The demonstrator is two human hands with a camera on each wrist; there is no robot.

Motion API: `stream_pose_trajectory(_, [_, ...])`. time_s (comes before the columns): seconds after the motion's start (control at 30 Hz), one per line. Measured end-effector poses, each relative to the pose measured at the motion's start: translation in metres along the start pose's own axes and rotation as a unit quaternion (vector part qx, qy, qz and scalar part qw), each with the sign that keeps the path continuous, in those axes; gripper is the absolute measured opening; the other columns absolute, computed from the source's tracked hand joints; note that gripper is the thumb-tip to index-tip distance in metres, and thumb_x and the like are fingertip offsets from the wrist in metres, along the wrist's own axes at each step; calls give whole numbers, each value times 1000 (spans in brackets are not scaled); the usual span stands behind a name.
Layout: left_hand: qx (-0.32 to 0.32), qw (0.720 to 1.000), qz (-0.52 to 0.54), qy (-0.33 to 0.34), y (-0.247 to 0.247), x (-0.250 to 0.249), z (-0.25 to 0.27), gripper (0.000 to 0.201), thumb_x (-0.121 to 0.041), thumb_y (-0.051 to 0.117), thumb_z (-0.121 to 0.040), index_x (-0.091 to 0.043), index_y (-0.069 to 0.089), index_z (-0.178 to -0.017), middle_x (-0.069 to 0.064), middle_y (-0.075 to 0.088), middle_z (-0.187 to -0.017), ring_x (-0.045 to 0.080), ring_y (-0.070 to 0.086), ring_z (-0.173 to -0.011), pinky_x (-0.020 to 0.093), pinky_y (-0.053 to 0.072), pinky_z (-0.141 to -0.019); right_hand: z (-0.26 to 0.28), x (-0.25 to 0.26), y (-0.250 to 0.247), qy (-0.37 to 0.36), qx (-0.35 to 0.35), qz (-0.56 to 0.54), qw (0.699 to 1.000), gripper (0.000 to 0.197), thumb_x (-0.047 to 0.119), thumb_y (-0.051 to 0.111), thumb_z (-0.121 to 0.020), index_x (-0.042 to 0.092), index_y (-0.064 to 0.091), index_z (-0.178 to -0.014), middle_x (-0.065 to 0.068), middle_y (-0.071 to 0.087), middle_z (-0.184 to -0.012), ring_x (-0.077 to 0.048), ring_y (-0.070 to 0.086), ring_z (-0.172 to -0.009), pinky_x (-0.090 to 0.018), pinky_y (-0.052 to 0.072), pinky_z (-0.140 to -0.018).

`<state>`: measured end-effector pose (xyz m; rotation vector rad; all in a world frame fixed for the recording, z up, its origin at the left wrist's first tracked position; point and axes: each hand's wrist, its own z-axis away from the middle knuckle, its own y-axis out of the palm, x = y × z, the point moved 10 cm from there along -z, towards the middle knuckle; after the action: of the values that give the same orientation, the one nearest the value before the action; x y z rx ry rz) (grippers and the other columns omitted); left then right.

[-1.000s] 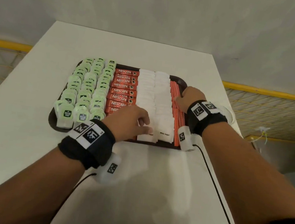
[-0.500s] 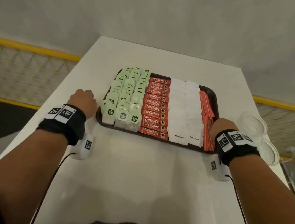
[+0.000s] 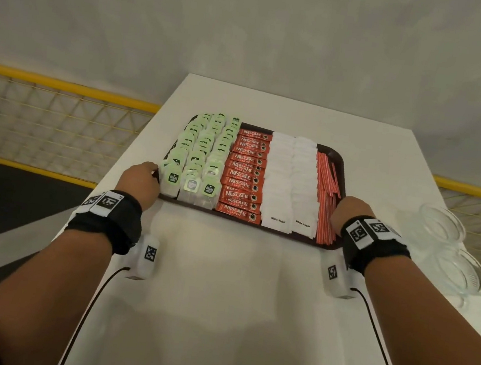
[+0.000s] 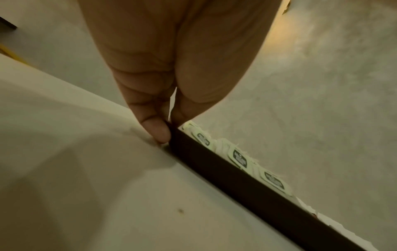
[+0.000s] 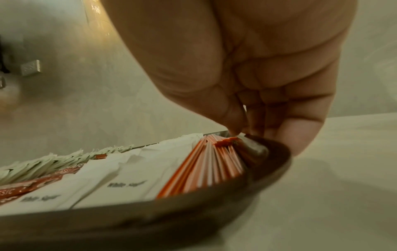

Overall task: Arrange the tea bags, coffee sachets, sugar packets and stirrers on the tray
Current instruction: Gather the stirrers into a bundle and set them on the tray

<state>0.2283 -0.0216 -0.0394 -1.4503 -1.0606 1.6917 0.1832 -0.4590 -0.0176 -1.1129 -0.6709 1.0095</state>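
Head view: a dark brown rectangular plastic tray (image 3: 337,159) sits on a white table (image 3: 248,304). It holds, left to right, three columns of pale green tea bags (image 3: 202,159), one column of red coffee sachets (image 3: 244,176), two columns of white sugar packets (image 3: 290,182) and a bundle of red-and-white stirrers (image 3: 324,192). The left hand (image 3: 140,182) is at the tray's left edge, the right hand (image 3: 351,211) at its right edge. Clear glass bowls (image 3: 448,253) stand on the table to the right, apart from the tray.

Left wrist view: the left hand (image 4: 171,68) pinches the tray's dark rim (image 4: 236,178) between thumb and fingertips, a closed grip on the tray; tea bag tags (image 4: 238,158) show just beyond the rim.

Right wrist view: the right hand (image 5: 257,76) curls over the tray's near right corner (image 5: 275,163), thumb just beside the stirrers (image 5: 210,163); the blur hides whether its grip is on the rim or a stirrer end.

Judging from the neat columns, the arranging looks essentially finished; perhaps only squaring the tray remains
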Motion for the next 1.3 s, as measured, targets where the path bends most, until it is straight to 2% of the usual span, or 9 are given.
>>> stream_pose_trajectory(0.2, [-5,999,-36,-8,-17,23,-11,30,-1,43,-96,3,62,-119,28,62,-119,43,57,-108,42,43,-88,-3,40,-3,-31,4,-11,999,27,14,48,-98,-1,57,-118,-16,61,-123,-30,59,-113,-32,46,-93])
stream_pose_trajectory(0.43, [27,996,-83,-9,-24,27,-28,30,-4,43,-98,1,59,-123,25,62,-121,41,58,-109,43,45,-93,-10,64,-8,-25,10,-13,1000,28,17,50,-98,-1,56,-118,-16,61,-123,-28,59,-113,-32,46,-94])
stream_pose_trajectory(0.53, [36,995,-88,-13,-25,27,-32,35,-2,43,-97,-1,54,-131,26,59,-125,41,57,-112,42,45,-95,-12,71,-9,-27,19,6,999,28,17,49,-99,0,56,-119,-15,61,-124,-27,59,-114,-31,46,-95])
stream_pose_trajectory(0.73, [44,994,-95,-13,-27,29,-40,33,-1,42,-97,-1,55,-128,26,60,-120,41,59,-107,43,47,-91,-16,80,-6,-20,40,24,999,39,18,48,-99,2,45,-135,-14,49,-141,-27,49,-128,-34,37,-107])
stream_pose_trajectory(0.83, [43,994,-96,-11,-28,29,-43,31,-1,42,-97,0,57,-124,25,61,-118,40,59,-105,42,47,-89,-19,83,-8,-21,34,32,999,35,18,49,-99,2,50,-130,-14,54,-135,-26,53,-123,-33,41,-104])
stream_pose_trajectory(1.03, [45,994,-103,-1,-25,30,-47,31,-1,42,-97,0,57,-124,26,61,-118,41,59,-105,42,47,-88,-19,81,-10,-15,29,16,999,35,17,47,-100,0,49,-131,-15,52,-137,-27,51,-125,-34,38,-105])
stream_pose_trajectory(1.13, [53,993,-104,-8,-24,31,-47,30,-6,41,-98,-2,55,-124,26,58,-118,42,59,-103,42,46,-85,-15,76,-10,-26,27,11,999,31,15,47,-99,-1,53,-126,-15,56,-132,-27,56,-118,-32,43,-98])
stream_pose_trajectory(1.2, [41,992,-110,-38,-31,29,-43,33,-12,43,-98,-1,48,-129,27,53,-124,45,54,-110,48,45,-92,-13,68,-12,-25,13,-2,1000,26,15,48,-98,0,58,-118,-15,61,-124,-27,60,-105,-31,47,-88])
stream_pose_trajectory(1.3, [-30,994,-99,-35,-49,2,-33,41,-9,45,-94,3,41,-132,30,44,-133,48,43,-121,54,38,-100,-8,52,-33,-24,-50,-32,998,25,15,50,-96,1,58,-115,-16,61,-122,-30,60,-108,-33,48,-87])
